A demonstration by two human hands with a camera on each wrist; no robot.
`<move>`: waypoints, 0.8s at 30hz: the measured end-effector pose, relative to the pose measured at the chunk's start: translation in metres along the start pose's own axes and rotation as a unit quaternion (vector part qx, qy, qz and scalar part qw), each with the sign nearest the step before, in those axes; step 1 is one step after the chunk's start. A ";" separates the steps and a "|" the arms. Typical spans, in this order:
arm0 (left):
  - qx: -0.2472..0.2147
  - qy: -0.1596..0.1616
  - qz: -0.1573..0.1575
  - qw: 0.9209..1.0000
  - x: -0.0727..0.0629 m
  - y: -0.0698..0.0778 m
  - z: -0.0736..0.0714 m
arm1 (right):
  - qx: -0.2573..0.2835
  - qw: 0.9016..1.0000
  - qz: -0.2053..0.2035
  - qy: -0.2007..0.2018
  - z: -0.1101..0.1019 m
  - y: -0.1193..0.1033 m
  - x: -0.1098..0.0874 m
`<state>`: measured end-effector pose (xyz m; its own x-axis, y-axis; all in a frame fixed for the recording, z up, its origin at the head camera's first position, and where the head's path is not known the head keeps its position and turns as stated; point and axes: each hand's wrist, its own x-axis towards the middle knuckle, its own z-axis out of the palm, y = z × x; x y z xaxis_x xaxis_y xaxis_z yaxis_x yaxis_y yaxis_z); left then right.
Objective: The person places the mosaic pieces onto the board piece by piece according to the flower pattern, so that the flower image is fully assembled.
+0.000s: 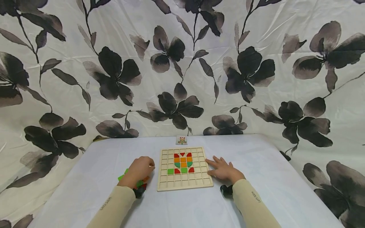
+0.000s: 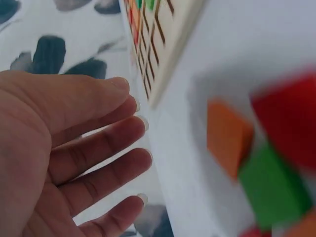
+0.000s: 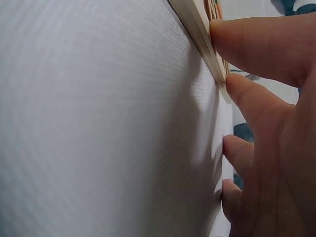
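Observation:
A pale wooden grid board [image 1: 185, 183] lies on the table, with red, orange and green tiles forming a pattern in its middle cells. To its left hovers my left hand [image 1: 141, 171]; in the left wrist view its fingers [image 2: 106, 165] are loosely bent, and nothing shows between them. Loose blocks lie partly under that arm, among them an orange block [image 2: 227, 136], a green block [image 2: 274, 185] and a red block [image 2: 291, 118]. My right hand [image 1: 223, 170] has its fingers spread, with thumb and forefinger touching the board's right edge.
A small card [image 1: 181, 140] with a coloured pattern lies behind the board. The white-covered table [image 1: 251, 152] ends at a flower-printed cloth [image 1: 211, 104] hanging behind it. A dark wrist camera [image 1: 226, 190] sits under the right wrist.

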<state>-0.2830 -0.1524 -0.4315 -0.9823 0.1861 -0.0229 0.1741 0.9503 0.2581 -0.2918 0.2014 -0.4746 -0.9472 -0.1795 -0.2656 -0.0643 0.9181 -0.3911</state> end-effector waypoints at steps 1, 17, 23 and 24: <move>0.002 -0.001 -0.009 1.000 -0.001 -0.005 -0.003 | -0.001 1.000 -0.002 0.000 0.000 0.000 0.000; 0.043 -0.001 -0.116 0.992 -0.014 -0.065 -0.021 | 0.000 1.000 -0.003 0.005 -0.001 -0.003 -0.001; 0.043 -0.007 -0.145 0.989 -0.021 -0.071 -0.021 | -0.004 1.000 -0.005 0.001 -0.002 -0.003 -0.001; 0.041 -0.007 -0.147 0.988 -0.022 -0.072 -0.021 | -0.007 1.000 -0.004 -0.001 -0.002 -0.002 -0.001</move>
<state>-0.2756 -0.2297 -0.4296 -0.9904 -0.0976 -0.0981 -0.1124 0.9809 0.1590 -0.2915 0.2002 -0.4713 -0.9461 -0.1871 -0.2642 -0.0757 0.9214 -0.3812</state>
